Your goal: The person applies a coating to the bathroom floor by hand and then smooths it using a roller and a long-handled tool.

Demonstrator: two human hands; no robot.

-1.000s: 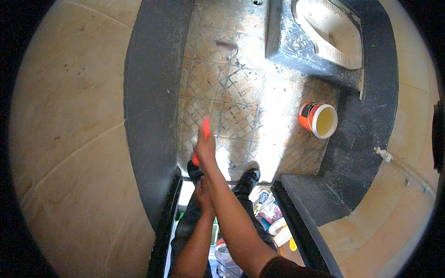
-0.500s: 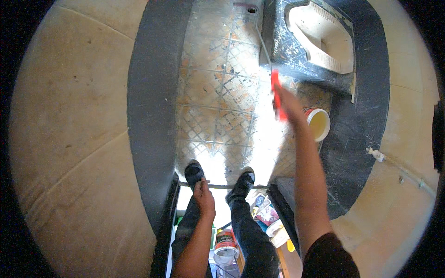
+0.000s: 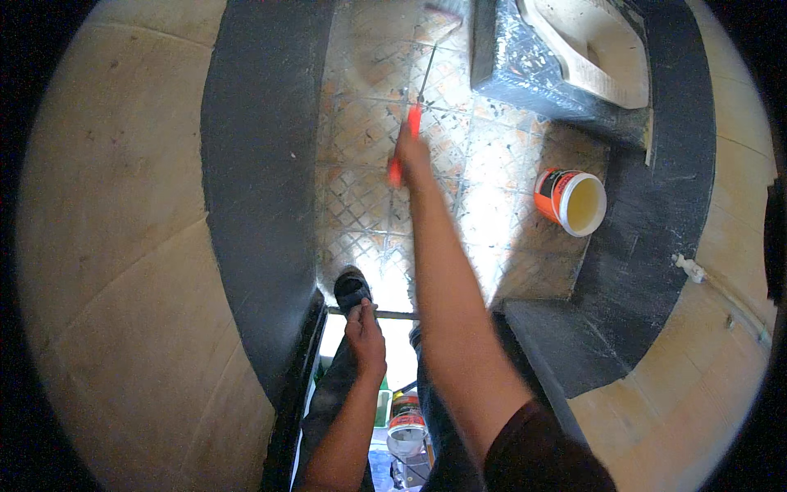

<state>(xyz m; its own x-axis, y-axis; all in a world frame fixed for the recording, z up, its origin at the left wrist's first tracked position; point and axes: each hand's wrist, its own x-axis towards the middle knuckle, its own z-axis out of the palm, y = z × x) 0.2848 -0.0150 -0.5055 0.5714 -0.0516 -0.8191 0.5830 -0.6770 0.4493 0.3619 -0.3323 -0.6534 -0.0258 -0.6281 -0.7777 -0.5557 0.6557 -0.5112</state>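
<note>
Red catches my eye first: the right hand (image 3: 414,152) has its fingers wrapped round a red-handled roller with a thin bent rod (image 3: 415,120), its dark head blurred toward the far end of the beige patterned tile floor (image 3: 361,197). I'd judge the work under way: the smooth black band on the left wall (image 3: 262,164) looks evenly covered, while the scuffed black raised block (image 3: 533,94) shows pale patches and the tiles carry dark flecks. How much is left, I cannot tell. The left hand (image 3: 366,336) hangs low near a black shoe (image 3: 352,289), fingers close together; whether they grip anything, I can't make out. To the right of the roller, the block, bearing a cream squat toilet pan (image 3: 602,88), hems in its head, and a round orange-and-white bucket (image 3: 551,193) takes up floor nearby.
</note>
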